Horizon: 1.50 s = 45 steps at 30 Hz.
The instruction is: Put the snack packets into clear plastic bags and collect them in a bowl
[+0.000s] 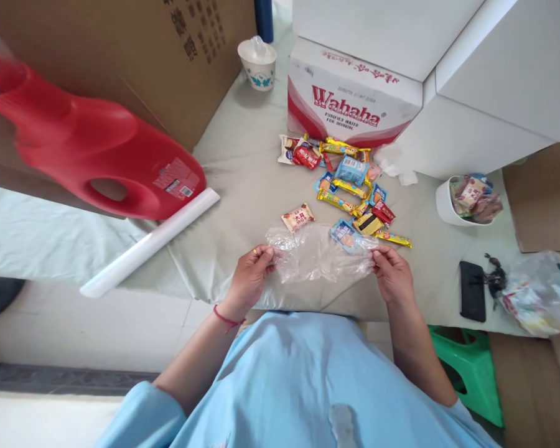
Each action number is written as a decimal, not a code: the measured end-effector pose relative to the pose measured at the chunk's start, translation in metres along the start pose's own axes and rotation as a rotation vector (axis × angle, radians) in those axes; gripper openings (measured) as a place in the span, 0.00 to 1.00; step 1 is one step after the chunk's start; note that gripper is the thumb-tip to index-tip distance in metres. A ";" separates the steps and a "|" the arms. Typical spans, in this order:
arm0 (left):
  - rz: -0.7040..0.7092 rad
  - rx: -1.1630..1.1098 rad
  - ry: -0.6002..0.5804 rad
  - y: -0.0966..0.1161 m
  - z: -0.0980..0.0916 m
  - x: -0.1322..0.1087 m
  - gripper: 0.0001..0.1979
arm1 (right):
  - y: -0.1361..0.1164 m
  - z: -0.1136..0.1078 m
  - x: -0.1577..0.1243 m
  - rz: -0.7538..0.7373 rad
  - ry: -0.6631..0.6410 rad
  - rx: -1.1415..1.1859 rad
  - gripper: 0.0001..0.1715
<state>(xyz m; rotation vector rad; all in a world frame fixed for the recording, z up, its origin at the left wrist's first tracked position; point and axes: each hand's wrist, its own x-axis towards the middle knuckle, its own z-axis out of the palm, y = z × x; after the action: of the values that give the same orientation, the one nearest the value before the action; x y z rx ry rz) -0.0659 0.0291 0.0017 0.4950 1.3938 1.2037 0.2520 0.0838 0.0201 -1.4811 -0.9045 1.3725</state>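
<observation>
A clear plastic bag [315, 258] is stretched sideways between my two hands, above the front part of the covered table. My left hand [254, 270] pinches its left end between thumb and fingers. At the right end, my right hand [392, 267] is closed on the plastic in the same way. Just beyond the bag lies a cream snack packet [298, 218] with red print. A blue snack packet [344, 233] shows partly through the bag's right side. Farther back, several yellow, blue and red wrapped snacks [350, 171] form a loose pile.
Behind the pile stands a Wahaha water carton [350, 99], with white boxes [490, 124] beside it. A white tub of snacks [457, 214], a black phone [472, 292] and a filled plastic bag [541, 298] are at right. Left are a red jug [107, 143], white roll [149, 242] and paper cup [257, 65].
</observation>
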 end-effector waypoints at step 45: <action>0.002 0.105 -0.187 0.017 0.009 0.023 0.18 | -0.034 0.080 0.001 -0.924 -0.305 -0.769 0.10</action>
<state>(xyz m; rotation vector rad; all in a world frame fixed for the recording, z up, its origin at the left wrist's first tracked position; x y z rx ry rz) -0.0696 0.0582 0.0075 0.6661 1.3001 1.0608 0.1747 0.1063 0.0529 -1.0721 -2.1386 0.5503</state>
